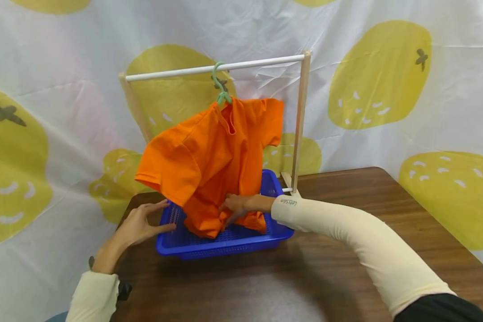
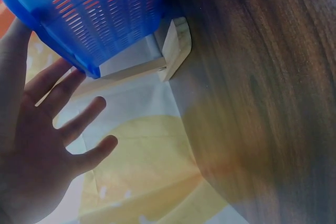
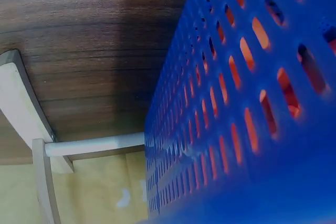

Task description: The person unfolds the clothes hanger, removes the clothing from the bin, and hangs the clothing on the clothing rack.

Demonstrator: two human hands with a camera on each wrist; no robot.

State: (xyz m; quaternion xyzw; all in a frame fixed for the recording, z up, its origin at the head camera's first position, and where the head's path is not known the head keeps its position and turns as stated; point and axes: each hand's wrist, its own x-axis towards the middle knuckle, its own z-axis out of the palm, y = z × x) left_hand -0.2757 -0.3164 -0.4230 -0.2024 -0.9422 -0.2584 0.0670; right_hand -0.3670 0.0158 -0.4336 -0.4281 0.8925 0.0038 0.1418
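Note:
An orange short-sleeved shirt (image 1: 221,156) hangs from a green hanger (image 1: 224,96), its lower part bunched inside a blue perforated basket (image 1: 225,248). Reaching over the basket, my right hand (image 1: 237,206) grips a fold of the shirt near its hem; cloth hides some of the fingertips. My left hand (image 1: 142,223) is at the basket's left rim, fingers spread and fairly straight. In the left wrist view, those fingertips lie right at the rim. The right wrist view shows the basket's slotted wall (image 3: 210,114) with orange cloth behind it, and the right hand is hidden there.
The hanger hooks over the white bar (image 1: 177,71) of a small rack with wooden uprights (image 1: 301,120), which stands behind the basket. Everything rests on a brown wooden table (image 1: 225,286). A white curtain (image 1: 366,161) with yellow fruit prints hangs behind.

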